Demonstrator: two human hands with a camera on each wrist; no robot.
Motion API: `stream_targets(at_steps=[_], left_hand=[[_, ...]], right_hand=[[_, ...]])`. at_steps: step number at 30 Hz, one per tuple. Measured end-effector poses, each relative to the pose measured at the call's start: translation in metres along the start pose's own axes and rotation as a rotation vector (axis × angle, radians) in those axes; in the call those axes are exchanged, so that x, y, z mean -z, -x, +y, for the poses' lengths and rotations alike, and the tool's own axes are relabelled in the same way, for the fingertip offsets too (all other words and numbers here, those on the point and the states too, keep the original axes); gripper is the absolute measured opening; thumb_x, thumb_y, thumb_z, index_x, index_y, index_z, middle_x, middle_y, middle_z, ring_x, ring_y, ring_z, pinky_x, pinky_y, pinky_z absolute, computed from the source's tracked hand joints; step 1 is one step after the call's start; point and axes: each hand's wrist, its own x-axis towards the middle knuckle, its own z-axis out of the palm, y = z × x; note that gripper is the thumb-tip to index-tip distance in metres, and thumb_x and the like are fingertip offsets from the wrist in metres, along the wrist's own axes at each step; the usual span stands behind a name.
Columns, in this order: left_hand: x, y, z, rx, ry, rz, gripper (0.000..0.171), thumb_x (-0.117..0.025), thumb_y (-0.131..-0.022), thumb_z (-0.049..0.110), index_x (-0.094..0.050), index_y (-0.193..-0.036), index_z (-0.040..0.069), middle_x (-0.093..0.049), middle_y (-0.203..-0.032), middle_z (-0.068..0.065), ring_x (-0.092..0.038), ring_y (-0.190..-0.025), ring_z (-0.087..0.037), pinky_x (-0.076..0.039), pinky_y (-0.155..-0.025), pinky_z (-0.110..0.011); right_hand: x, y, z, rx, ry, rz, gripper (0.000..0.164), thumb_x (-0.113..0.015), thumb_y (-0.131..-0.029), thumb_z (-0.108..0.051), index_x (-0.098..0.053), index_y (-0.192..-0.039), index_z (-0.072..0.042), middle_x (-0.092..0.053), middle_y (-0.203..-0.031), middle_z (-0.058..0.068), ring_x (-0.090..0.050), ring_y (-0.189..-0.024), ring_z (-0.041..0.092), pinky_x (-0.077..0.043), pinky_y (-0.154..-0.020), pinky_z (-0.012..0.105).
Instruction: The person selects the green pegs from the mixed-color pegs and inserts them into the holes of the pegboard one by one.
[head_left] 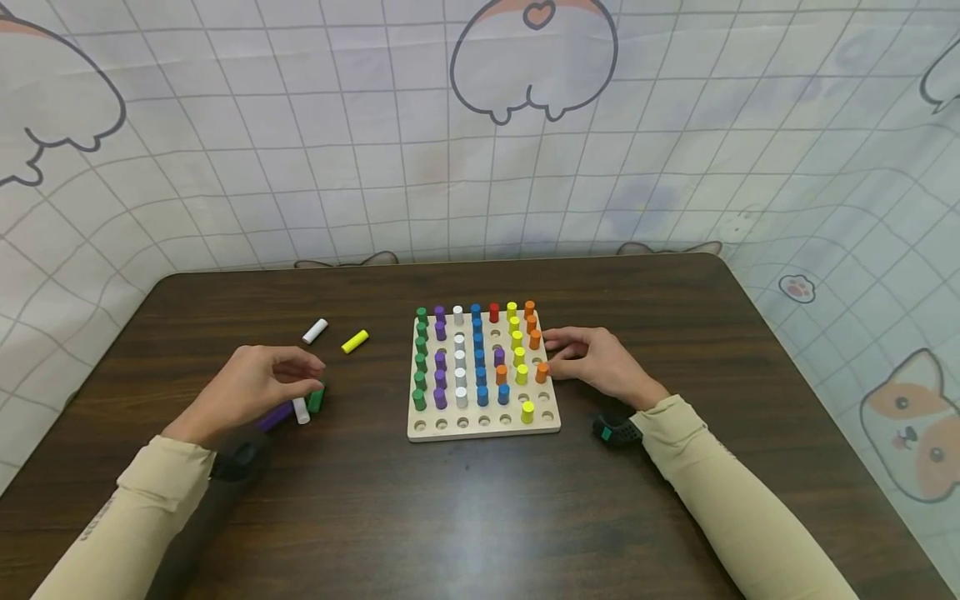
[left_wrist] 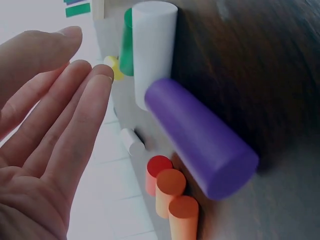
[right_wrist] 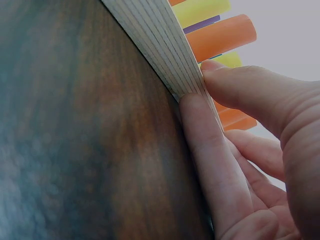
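My left hand (head_left: 258,383) hovers above loose pegs at the left, its fingers slightly bent and nothing between them. Close by in the left wrist view lie a purple peg (left_wrist: 200,140), a white peg (left_wrist: 155,55) and a green peg (left_wrist: 127,47). A wooden pegboard (head_left: 483,433) stands mid-table with columns of green, purple, white, blue, yellow and orange pegs. At its right edge, my right hand (head_left: 596,362) grips the board, thumb (right_wrist: 240,87) at the top edge beside an orange peg (right_wrist: 225,37) and a finger (right_wrist: 207,145) against the side.
Farther back on the left, a white peg (head_left: 315,331) and a yellow peg (head_left: 355,342) lie on the dark wooden table (head_left: 465,508). Red (left_wrist: 159,172) and orange pegs (left_wrist: 171,192) show in the left wrist view. A printed cloth (head_left: 420,167) hangs behind the table.
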Motion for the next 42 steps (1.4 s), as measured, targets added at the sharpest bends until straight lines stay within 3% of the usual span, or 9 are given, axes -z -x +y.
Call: stream_targets(at_steps=[5,12,24,33,42], left_hand=[[-0.001,0.001,-0.004,0.003,-0.018,-0.010,0.022,-0.081,-0.089,0.014,-0.077,-0.110,0.009,-0.081,-0.104,-0.005,-0.077,-0.093,-0.014,-0.058,-0.077,-0.015],[-0.002,0.002,-0.005,0.014,-0.017,-0.019,0.023,-0.081,-0.089,0.014,-0.077,-0.111,0.009,-0.081,-0.106,-0.005,-0.078,-0.096,-0.018,-0.061,-0.079,-0.021],[-0.012,-0.001,-0.004,-0.032,0.102,-0.054,0.022,-0.082,-0.088,0.011,-0.077,-0.110,0.011,-0.081,-0.108,-0.005,-0.074,-0.094,0.001,-0.060,-0.076,-0.017],[-0.016,-0.006,0.002,-0.064,0.121,-0.081,0.022,-0.081,-0.088,0.008,-0.076,-0.110,0.011,-0.080,-0.111,-0.007,-0.077,-0.097,-0.012,-0.060,-0.076,-0.019],[-0.016,-0.007,0.004,-0.071,0.085,-0.071,0.023,-0.081,-0.087,0.006,-0.076,-0.109,0.012,-0.080,-0.111,-0.006,-0.077,-0.099,-0.013,-0.060,-0.077,-0.019]], right_hand=[[0.000,0.001,0.000,-0.001,-0.007,0.002,0.059,-0.078,-0.092,-0.029,-0.059,-0.146,-0.014,-0.069,-0.135,0.011,-0.071,-0.109,0.021,-0.057,-0.094,0.031],[0.000,0.001,-0.001,0.002,-0.015,0.000,0.058,-0.078,-0.092,-0.028,-0.059,-0.146,-0.014,-0.068,-0.136,0.012,-0.071,-0.110,0.022,-0.057,-0.093,0.030],[0.000,0.002,-0.002,0.010,-0.015,0.003,0.058,-0.077,-0.093,-0.028,-0.059,-0.146,-0.013,-0.068,-0.136,0.012,-0.071,-0.110,0.022,-0.058,-0.094,0.033],[0.000,0.003,-0.003,0.010,-0.013,0.003,0.058,-0.077,-0.093,-0.028,-0.058,-0.146,-0.014,-0.068,-0.137,0.012,-0.071,-0.110,0.022,-0.059,-0.096,0.036],[0.000,0.001,-0.001,0.008,-0.009,0.004,0.059,-0.078,-0.092,-0.029,-0.059,-0.146,-0.014,-0.068,-0.136,0.011,-0.071,-0.109,0.021,-0.058,-0.094,0.032]])
